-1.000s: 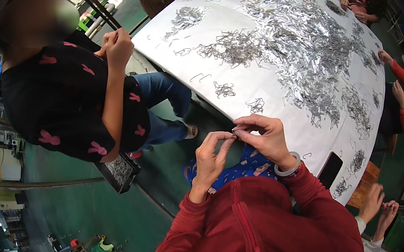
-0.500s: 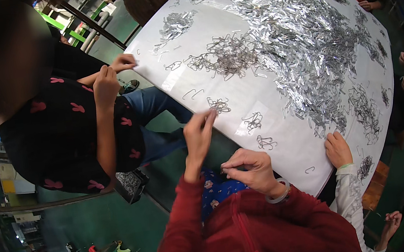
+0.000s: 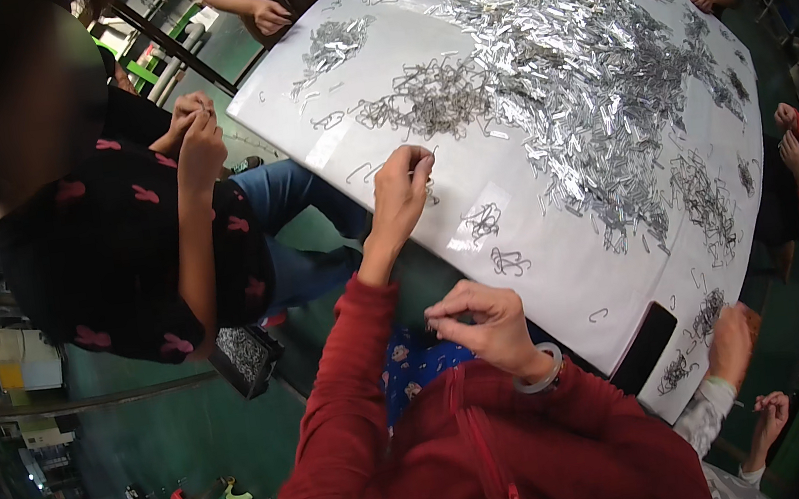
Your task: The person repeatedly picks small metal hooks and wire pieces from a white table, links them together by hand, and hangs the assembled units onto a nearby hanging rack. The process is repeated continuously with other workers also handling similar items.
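Note:
My left hand (image 3: 404,189) is over the near left edge of the white table (image 3: 566,304), its fingers pinched together. A thin bent wire hook (image 3: 435,153) shows at its fingertips. Partly covered by this hand is a small cluster of wire hooks (image 3: 432,196). In front of my body, off the table edge, my right hand (image 3: 491,326) is closed in a pinch; what sits between thumb and fingers is too small to make out. Two little groups of bent wire hooks, one (image 3: 484,220) and another (image 3: 510,261), lie between my hands on the table.
A big heap of shiny flat metal pieces (image 3: 590,96) spreads over the table, beside a tangle of hooks (image 3: 436,100). A co-worker in a black top (image 3: 133,232) stands at left; others work around the table. A dark rounded rectangle (image 3: 645,347) shows at the near edge.
My left hand has moved up and further over the table, onto the hook cluster. My right hand stays pinched. The neighbour's hand at right has drawn back toward the corner.

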`<move>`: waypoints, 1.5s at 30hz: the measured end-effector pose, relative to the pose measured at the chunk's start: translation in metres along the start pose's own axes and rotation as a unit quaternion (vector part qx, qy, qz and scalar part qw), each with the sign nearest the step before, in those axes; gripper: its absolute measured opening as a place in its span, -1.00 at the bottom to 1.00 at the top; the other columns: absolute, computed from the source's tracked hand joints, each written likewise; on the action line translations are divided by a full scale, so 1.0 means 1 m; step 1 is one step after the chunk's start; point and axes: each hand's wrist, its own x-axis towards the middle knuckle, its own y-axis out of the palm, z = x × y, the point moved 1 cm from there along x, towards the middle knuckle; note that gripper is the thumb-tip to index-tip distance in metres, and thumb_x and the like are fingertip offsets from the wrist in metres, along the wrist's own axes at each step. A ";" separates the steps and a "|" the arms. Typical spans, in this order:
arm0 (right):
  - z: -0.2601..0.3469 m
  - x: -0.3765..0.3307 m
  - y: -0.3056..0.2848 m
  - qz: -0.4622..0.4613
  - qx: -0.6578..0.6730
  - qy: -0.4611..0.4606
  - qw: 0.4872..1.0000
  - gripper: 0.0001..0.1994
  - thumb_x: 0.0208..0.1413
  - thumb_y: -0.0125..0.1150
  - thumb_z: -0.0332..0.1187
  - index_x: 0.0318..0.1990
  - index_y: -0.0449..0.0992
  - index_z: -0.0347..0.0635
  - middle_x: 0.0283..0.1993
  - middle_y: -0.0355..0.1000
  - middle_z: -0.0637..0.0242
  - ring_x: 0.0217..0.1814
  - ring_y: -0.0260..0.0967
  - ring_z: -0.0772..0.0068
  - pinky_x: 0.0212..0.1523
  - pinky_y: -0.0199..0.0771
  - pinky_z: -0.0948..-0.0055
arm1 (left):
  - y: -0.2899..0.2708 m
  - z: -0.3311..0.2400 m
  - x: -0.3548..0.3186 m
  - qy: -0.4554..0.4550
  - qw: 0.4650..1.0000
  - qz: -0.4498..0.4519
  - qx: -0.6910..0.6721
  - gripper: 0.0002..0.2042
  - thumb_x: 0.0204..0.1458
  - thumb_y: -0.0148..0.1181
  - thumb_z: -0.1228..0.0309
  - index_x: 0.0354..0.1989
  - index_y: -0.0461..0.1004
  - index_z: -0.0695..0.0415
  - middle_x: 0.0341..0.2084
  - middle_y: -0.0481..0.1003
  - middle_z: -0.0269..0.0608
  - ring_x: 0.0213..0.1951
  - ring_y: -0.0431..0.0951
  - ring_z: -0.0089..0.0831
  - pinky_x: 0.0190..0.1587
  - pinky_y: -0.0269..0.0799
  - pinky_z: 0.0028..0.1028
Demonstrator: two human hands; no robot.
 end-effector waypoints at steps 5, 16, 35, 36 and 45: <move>-0.001 -0.001 0.003 -0.044 -0.009 0.032 0.998 -0.84 -0.02 0.26 -0.67 -0.25 0.61 -0.35 -0.37 0.48 0.32 -0.34 0.46 0.61 -0.28 0.50 0.64 | -0.059 -0.080 -0.112 -0.070 0.975 0.005 -0.212 -0.93 0.15 0.11 0.59 -0.24 0.44 0.34 -0.36 0.54 -0.18 -0.24 0.54 -0.52 -0.15 0.44 -0.56; 0.015 -0.002 0.013 -0.061 -0.093 -0.059 0.992 -0.80 -0.03 0.24 -0.70 -0.23 0.62 -0.31 -0.30 0.50 0.28 -0.28 0.48 0.56 -0.23 0.52 0.62 | -0.049 -0.094 -0.167 0.034 0.991 -0.100 -0.081 -0.92 0.04 0.17 0.63 -0.30 0.45 0.23 -0.23 0.49 -0.13 -0.19 0.51 -0.33 -0.11 0.41 -0.43; -0.075 0.060 -0.187 -0.099 -0.626 -0.027 0.773 -0.89 -0.04 0.09 -0.54 -0.39 0.52 -0.40 -0.33 0.36 -0.04 -0.21 0.37 -0.08 -0.16 0.39 0.12 | -0.047 -0.075 -0.167 -0.046 0.973 -0.109 -0.199 -0.96 0.20 0.01 0.63 -0.24 0.40 0.30 -0.31 0.53 -0.17 -0.24 0.51 -0.52 -0.10 0.44 -0.52; -0.070 0.059 -0.183 -0.086 -0.593 -0.085 0.796 -0.95 -0.06 -0.03 -0.58 -0.43 0.35 -0.38 -0.33 0.28 -0.09 -0.25 0.27 -0.19 -0.21 0.30 0.03 | -0.047 -0.071 -0.169 -0.062 0.975 -0.105 -0.188 -0.92 0.20 -0.03 0.65 -0.22 0.41 0.30 -0.30 0.53 -0.18 -0.23 0.51 -0.53 -0.09 0.44 -0.53; 0.003 0.044 -0.040 -0.009 -0.119 0.054 0.991 -0.85 0.07 0.19 -0.63 -0.19 0.57 -0.39 -0.27 0.54 0.25 -0.22 0.53 0.48 -0.23 0.55 0.54 | -0.047 -0.048 -0.178 -0.034 0.986 -0.049 -0.155 -0.93 0.20 0.05 0.58 -0.19 0.43 0.29 -0.28 0.54 -0.20 -0.18 0.51 -0.51 -0.04 0.42 -0.53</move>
